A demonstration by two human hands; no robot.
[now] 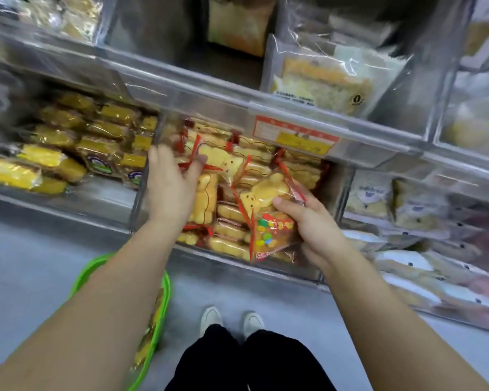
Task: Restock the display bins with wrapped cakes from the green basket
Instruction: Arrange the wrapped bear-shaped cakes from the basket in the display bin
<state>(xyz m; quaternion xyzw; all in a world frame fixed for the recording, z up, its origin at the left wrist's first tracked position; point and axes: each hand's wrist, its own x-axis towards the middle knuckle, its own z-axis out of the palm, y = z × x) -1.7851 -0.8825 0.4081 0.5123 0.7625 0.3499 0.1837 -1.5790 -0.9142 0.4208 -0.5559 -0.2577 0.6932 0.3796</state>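
My right hand grips a bear-shaped wrapped cake in a clear pack with red edges, held over the front right of the middle display bin. That bin holds several more bear cakes, stacked on edge. My left hand reaches into the bin's left side with fingers spread, resting on the packs there and holding nothing. The green basket stands on the floor at the lower left, mostly hidden behind my left forearm, with yellow wrapped cakes showing inside.
A bin of yellow wrapped cakes sits to the left. Bins of pale wrapped pastries lie to the right. An upper shelf with a red price tag overhangs the middle bin. My shoes stand on grey floor.
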